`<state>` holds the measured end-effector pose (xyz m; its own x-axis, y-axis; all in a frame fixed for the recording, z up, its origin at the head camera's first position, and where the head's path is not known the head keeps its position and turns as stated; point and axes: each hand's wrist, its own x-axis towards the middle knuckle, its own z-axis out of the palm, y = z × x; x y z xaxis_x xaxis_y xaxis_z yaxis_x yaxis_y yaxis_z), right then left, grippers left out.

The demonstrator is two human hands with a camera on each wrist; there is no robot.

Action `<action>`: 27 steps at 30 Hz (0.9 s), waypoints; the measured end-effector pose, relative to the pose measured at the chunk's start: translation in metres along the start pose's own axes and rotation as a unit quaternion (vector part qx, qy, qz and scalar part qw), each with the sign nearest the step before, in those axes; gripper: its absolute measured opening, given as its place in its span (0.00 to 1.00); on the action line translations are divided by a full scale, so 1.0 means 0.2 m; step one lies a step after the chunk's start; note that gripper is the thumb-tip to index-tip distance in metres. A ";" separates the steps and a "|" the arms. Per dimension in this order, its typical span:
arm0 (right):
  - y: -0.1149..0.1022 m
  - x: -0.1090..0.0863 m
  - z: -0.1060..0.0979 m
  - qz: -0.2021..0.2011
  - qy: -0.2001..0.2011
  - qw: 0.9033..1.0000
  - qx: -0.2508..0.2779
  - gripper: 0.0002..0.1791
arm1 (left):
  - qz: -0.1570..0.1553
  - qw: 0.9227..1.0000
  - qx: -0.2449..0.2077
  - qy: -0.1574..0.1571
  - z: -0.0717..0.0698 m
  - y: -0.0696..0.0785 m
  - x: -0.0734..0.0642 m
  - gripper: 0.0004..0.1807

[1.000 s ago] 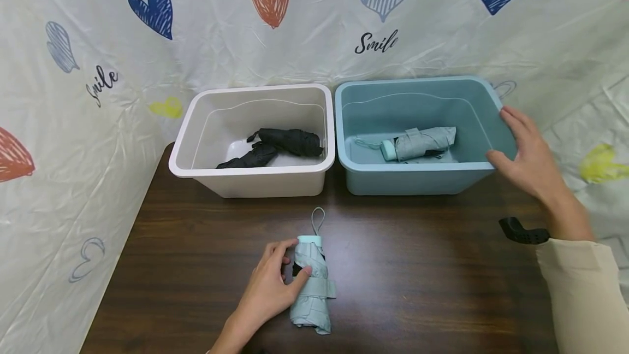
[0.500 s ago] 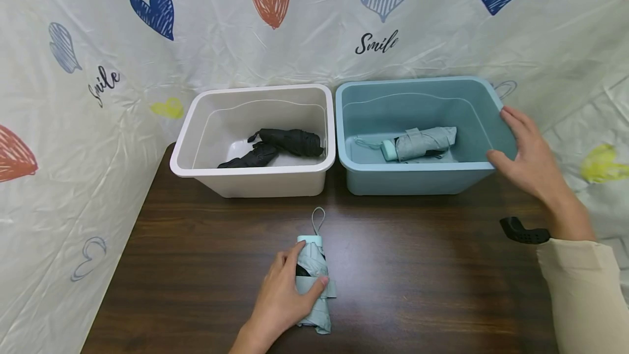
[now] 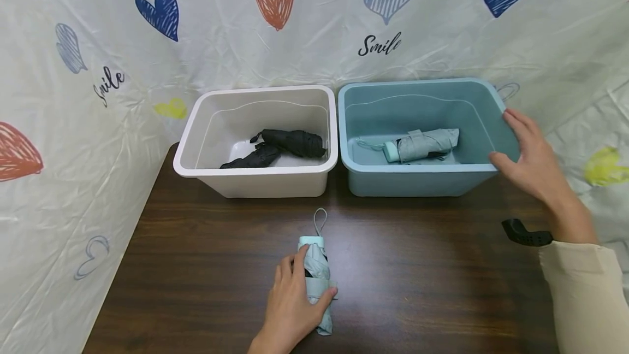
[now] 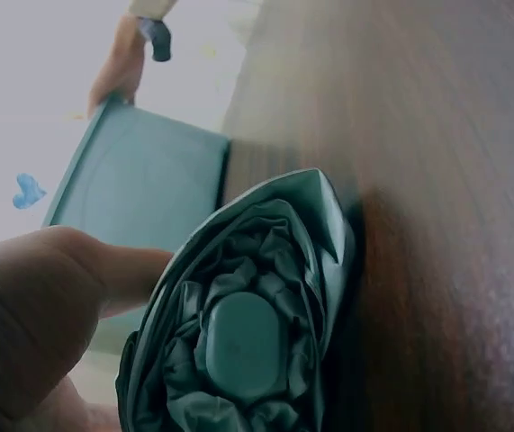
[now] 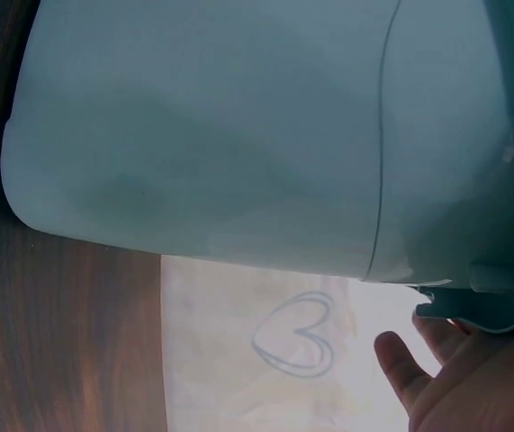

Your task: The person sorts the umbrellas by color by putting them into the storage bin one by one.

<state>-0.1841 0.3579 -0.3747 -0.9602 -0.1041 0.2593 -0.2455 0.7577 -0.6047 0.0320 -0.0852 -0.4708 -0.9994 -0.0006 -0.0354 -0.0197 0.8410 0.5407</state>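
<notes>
A folded pale mint umbrella [image 3: 316, 266] with a wrist loop lies on the dark table, its handle end pointing away from me. My left hand [image 3: 290, 299] grips it from the left, with the thumb across its right side near the strap. In the left wrist view the umbrella's end [image 4: 246, 346] shows up close, and a finger touches its edge. My right hand [image 3: 533, 163] rests on the right rim of the blue bin [image 3: 417, 180], fingers fairly straight. Inside that bin lies another pale mint umbrella [image 3: 427, 145].
Left of the blue bin stands a white bin [image 3: 260, 183] holding black folded umbrellas [image 3: 292, 142]. Both bins stand at the back of the wooden table [image 3: 196, 266], close to a white cloth [image 3: 314, 64] printed with hearts. A black band [image 3: 526, 234] is at my right wrist.
My left hand has moved rightward over the umbrella, its thumb now reaching across to the right side. The umbrella lies as before, and my right hand keeps its place on the blue bin.
</notes>
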 end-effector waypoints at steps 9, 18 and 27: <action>0.00 -0.01 0.00 0.003 0.000 1.000 0.003 0.46 | -0.016 1.000 0.000 -0.001 0.01 0.02 0.01 0.47; 0.00 -0.01 0.01 0.004 0.000 1.000 -0.003 0.46 | -0.005 0.999 0.039 0.027 0.03 0.02 0.02 0.50; 0.00 -0.01 0.01 -0.001 0.006 1.000 0.000 0.46 | 0.027 0.995 0.088 0.037 0.02 0.03 0.06 0.44</action>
<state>-0.1828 0.3575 -0.3773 -0.9582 -0.0972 0.2690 -0.2464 0.7581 -0.6037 0.0192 -0.0780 -0.4702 -0.9984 0.0124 0.0553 0.0328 0.9224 0.3848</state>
